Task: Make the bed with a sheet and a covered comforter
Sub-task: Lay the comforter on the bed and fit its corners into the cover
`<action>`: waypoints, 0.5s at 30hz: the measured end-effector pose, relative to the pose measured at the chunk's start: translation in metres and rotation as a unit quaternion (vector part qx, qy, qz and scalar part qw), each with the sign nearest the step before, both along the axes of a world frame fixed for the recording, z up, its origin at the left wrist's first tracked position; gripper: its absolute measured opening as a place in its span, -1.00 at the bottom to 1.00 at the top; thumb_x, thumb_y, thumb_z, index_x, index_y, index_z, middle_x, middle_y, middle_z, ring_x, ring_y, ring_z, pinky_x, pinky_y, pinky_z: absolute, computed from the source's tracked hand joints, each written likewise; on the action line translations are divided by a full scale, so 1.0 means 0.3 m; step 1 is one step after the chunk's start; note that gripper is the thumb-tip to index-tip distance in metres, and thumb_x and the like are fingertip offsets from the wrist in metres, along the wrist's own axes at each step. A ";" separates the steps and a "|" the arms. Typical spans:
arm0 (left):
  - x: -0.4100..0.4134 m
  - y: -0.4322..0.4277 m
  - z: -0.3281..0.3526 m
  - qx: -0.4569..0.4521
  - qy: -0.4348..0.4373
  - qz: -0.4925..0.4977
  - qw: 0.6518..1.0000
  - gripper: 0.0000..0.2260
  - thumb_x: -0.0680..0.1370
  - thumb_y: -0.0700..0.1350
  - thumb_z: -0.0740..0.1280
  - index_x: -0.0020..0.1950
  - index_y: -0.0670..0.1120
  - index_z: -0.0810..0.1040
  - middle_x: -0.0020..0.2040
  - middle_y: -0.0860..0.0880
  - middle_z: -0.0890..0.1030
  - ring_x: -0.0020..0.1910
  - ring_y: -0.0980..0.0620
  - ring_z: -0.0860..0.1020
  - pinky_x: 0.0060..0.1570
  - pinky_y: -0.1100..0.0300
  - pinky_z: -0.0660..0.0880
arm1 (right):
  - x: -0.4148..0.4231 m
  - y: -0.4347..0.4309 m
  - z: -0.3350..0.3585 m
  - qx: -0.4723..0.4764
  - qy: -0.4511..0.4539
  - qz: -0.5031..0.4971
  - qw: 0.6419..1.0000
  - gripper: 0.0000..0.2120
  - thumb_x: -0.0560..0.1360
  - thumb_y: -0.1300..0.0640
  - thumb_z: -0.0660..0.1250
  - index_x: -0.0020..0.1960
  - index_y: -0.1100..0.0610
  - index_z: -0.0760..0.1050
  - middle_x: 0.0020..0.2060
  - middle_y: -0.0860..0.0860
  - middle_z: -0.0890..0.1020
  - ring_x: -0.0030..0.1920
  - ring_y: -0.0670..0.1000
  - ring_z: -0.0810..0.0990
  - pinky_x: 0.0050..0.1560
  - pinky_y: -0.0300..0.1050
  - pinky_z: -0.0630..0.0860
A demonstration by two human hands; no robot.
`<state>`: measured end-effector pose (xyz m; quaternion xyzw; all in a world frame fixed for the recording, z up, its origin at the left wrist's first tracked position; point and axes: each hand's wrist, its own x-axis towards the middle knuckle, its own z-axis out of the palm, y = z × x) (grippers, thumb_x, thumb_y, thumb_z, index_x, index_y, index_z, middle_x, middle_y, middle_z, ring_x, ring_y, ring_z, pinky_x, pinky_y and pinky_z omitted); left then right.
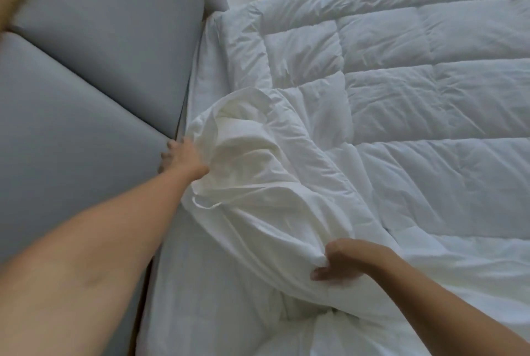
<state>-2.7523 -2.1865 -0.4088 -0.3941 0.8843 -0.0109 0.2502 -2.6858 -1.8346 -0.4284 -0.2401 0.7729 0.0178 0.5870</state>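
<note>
Beside the grey padded headboard point(94, 74), left hand point(183, 157) half hidden under bunched smooth white cover fabric point(258, 183), grip impossible to tell, right hand point(347, 261) pinched closed on its fold over the white quilted comforter point(415, 91); likely light, limp, best gripped at corners.

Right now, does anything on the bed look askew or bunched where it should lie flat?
Yes. The cover is heaped in loose folds by the grey headboard, not spread flat, while the quilted comforter lies bare. The left hand reaches at the headboard edge; the right hand pinches a fold.
</note>
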 end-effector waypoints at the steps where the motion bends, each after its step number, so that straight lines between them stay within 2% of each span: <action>1: 0.037 0.012 -0.057 0.074 0.049 0.115 0.989 -0.12 0.37 0.05 0.58 0.53 -0.15 0.19 0.43 -0.24 0.30 0.38 -0.30 0.37 0.24 -0.19 0.46 | -0.015 -0.015 0.001 0.002 -0.019 -0.020 1.000 -0.22 0.43 -0.49 0.23 0.26 0.17 0.50 0.10 0.06 0.58 0.08 0.08 0.55 0.09 -0.08 0.42; 3: 0.122 0.052 -0.166 0.195 0.112 0.314 0.922 0.11 0.24 0.13 0.65 0.57 -0.14 0.07 0.49 -0.21 0.31 0.39 -0.30 0.38 0.18 -0.26 0.48 | -0.050 -0.053 0.000 -0.073 -0.008 -0.108 0.991 -0.22 0.35 -0.56 0.23 0.13 0.13 0.54 0.04 0.02 0.61 0.05 0.08 0.59 0.04 -0.08 0.47; 4: 0.170 0.073 -0.222 0.240 0.123 0.392 0.880 0.15 0.20 0.17 0.66 0.58 -0.10 0.07 0.50 -0.17 0.32 0.37 -0.30 0.41 0.11 -0.29 0.47 | -0.066 -0.074 -0.006 -0.145 0.053 -0.178 0.972 -0.30 0.35 -0.54 0.25 0.02 0.09 0.54 -0.04 -0.02 0.61 -0.01 0.06 0.60 0.00 -0.08 0.52; 5: 0.213 0.097 -0.272 0.283 0.123 0.447 0.840 0.11 0.20 0.19 0.65 0.57 -0.08 0.11 0.50 -0.12 0.35 0.36 -0.29 0.43 0.09 -0.33 0.44 | -0.083 -0.097 -0.020 -0.205 0.163 -0.249 0.932 -0.38 0.36 -0.49 0.31 0.00 0.07 0.54 -0.02 -0.03 0.60 -0.02 0.04 0.59 0.01 -0.05 0.55; 6: 0.251 0.124 -0.307 0.328 0.115 0.481 0.805 0.00 0.25 0.19 0.63 0.54 -0.08 0.21 0.47 -0.09 0.40 0.35 -0.25 0.45 0.08 -0.30 0.44 | -0.102 -0.122 -0.043 -0.238 0.283 -0.281 0.885 -0.43 0.37 -0.41 0.38 0.11 0.03 0.53 0.11 -0.02 0.57 0.08 0.05 0.56 0.10 0.00 0.55; 7: 0.284 0.154 -0.331 0.373 0.114 0.499 0.774 -0.18 0.32 0.16 0.60 0.46 -0.08 0.36 0.37 -0.08 0.49 0.29 -0.19 0.50 0.05 -0.20 0.46 | -0.121 -0.152 -0.066 -0.234 0.370 -0.262 0.860 -0.38 0.37 -0.35 0.44 0.28 -0.01 0.47 0.27 0.01 0.50 0.23 0.09 0.50 0.20 0.08 0.51; 8: 0.301 0.182 -0.350 0.417 0.121 0.508 0.744 -0.41 0.39 0.09 0.57 0.32 -0.09 0.49 0.23 -0.08 0.58 0.15 -0.10 0.58 -0.03 -0.07 0.50 | -0.136 -0.184 -0.090 -0.210 0.392 -0.228 0.866 -0.29 0.37 -0.31 0.46 0.41 -0.05 0.35 0.38 0.04 0.42 0.33 0.14 0.43 0.26 0.15 0.46; 9: 0.306 0.199 -0.370 0.454 0.138 0.508 0.719 -0.63 0.45 0.00 0.54 0.17 -0.09 0.56 0.07 -0.08 0.63 -0.01 -0.04 0.62 -0.14 0.05 0.55 | -0.149 -0.214 -0.119 -0.187 0.358 -0.205 0.892 -0.26 0.40 -0.27 0.46 0.46 -0.05 0.28 0.39 0.06 0.41 0.34 0.17 0.42 0.25 0.17 0.46; 10: 0.298 0.216 -0.371 0.485 0.160 0.507 0.694 -0.79 0.50 -0.08 0.50 0.08 -0.08 0.58 -0.04 -0.08 0.63 -0.13 -0.01 0.62 -0.25 0.11 0.59 | -0.164 -0.241 -0.146 -0.170 0.304 -0.192 0.917 -0.35 0.44 -0.22 0.43 0.41 -0.02 0.31 0.31 0.08 0.48 0.28 0.19 0.48 0.17 0.13 0.49; 12: 0.263 0.227 -0.373 0.511 0.213 0.509 0.659 -0.88 0.55 -0.16 0.43 0.07 -0.10 0.58 -0.07 -0.11 0.63 -0.20 -0.03 0.62 -0.35 0.14 0.62 | -0.192 -0.286 -0.188 -0.175 0.189 -0.189 0.948 -0.68 0.54 -0.11 0.35 0.15 0.09 0.45 0.06 0.10 0.60 0.11 0.20 0.58 -0.03 -0.02 0.45; 14: 0.212 0.229 -0.352 0.517 0.287 0.520 0.616 -0.82 0.59 -0.17 0.38 0.19 -0.15 0.57 -0.01 -0.15 0.65 -0.20 -0.04 0.64 -0.35 0.11 0.62 | -0.229 -0.304 -0.210 -0.229 0.172 -0.225 0.932 -0.74 0.60 -0.06 0.29 0.06 0.14 0.47 0.01 0.15 0.61 0.09 0.22 0.58 -0.03 -0.04 0.40; 15: 0.187 0.233 -0.321 0.526 0.334 0.529 0.576 -0.82 0.61 -0.20 0.34 0.21 -0.17 0.56 -0.01 -0.17 0.65 -0.25 -0.03 0.65 -0.39 0.13 0.60 | -0.252 -0.305 -0.205 -0.240 0.197 -0.289 0.906 -0.73 0.61 -0.06 0.28 0.08 0.16 0.47 0.05 0.18 0.60 0.10 0.22 0.56 0.02 -0.02 0.38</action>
